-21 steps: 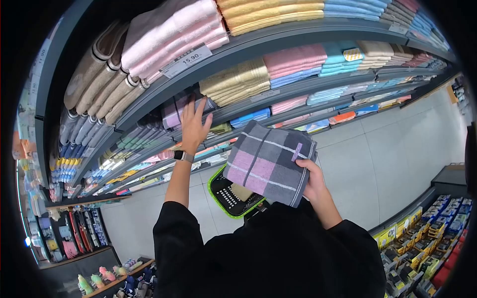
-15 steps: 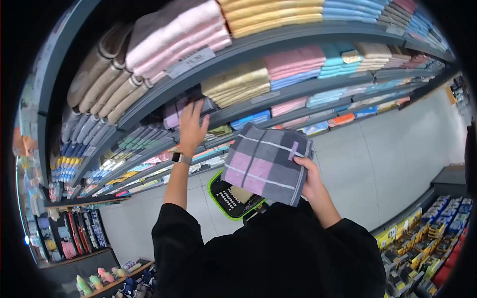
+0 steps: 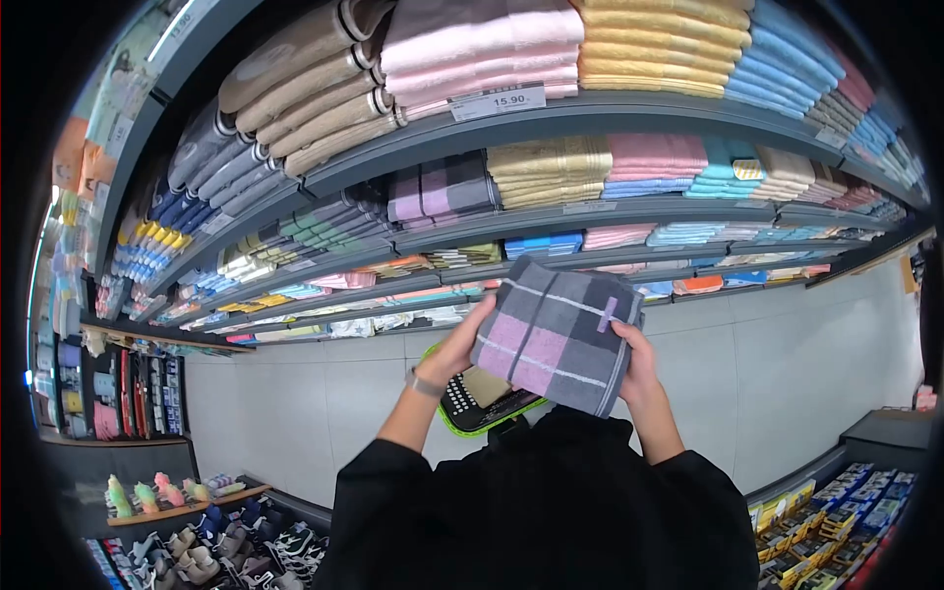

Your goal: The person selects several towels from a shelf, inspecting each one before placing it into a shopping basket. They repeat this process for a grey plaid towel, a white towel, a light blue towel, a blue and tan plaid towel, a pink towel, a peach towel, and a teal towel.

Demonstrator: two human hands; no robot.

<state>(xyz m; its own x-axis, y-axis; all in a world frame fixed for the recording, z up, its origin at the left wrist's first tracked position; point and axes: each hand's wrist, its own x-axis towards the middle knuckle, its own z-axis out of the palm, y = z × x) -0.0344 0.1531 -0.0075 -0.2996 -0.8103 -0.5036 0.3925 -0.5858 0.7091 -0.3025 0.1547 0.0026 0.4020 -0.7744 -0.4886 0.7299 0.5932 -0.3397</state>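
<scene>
A folded grey and purple checked towel (image 3: 551, 334) with white stripes is held up in front of my body. My right hand (image 3: 639, 362) grips its right edge, thumb on top beside a small purple tag. On the opposite side, my left hand (image 3: 462, 339) is closed at the towel's left edge, its fingertips partly hidden behind the cloth. Beneath the towel is a black shopping basket with a green rim (image 3: 460, 429), partly covered; a beige item (image 3: 486, 385) lies in it. A matching checked towel stack (image 3: 440, 189) sits on the shelf ahead.
Shelves of folded towels curve across the front, with pink towels (image 3: 482, 49), yellow towels (image 3: 661, 44) and a price label (image 3: 499, 100). Grey tiled floor (image 3: 324, 393) lies below. Shoe-like goods (image 3: 211, 546) stand at lower left, and yellow-edged packaged goods (image 3: 826, 531) at lower right.
My left hand has left the checked stack on the shelf and come down to the held towel's left edge. The view has shifted, and my right hand keeps its grip.
</scene>
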